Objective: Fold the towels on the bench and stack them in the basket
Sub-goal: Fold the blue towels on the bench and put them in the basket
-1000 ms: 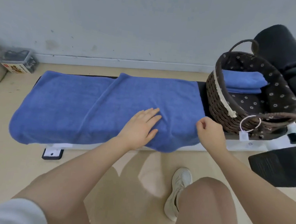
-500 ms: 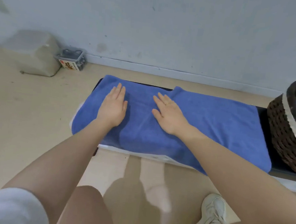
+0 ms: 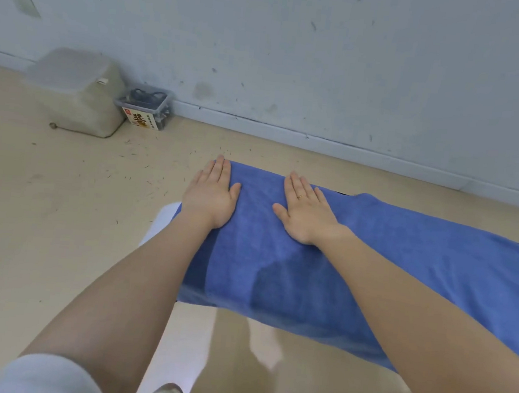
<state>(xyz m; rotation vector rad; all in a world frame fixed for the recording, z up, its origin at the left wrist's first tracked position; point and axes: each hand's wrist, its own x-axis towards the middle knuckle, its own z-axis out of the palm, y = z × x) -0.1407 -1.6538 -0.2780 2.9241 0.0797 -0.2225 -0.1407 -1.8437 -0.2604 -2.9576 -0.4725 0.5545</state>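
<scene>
Beige flooring surrounds the bench; the blue towel is pressed by flat, empty left hand and right hand; wrinkles are best swept toward nine o'clock.

Both flat palms have slid leftward; left hand now at the towel end

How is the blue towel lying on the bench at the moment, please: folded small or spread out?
Spread out: the blue towel lies flat along the bench, both hands pressing it.
</scene>
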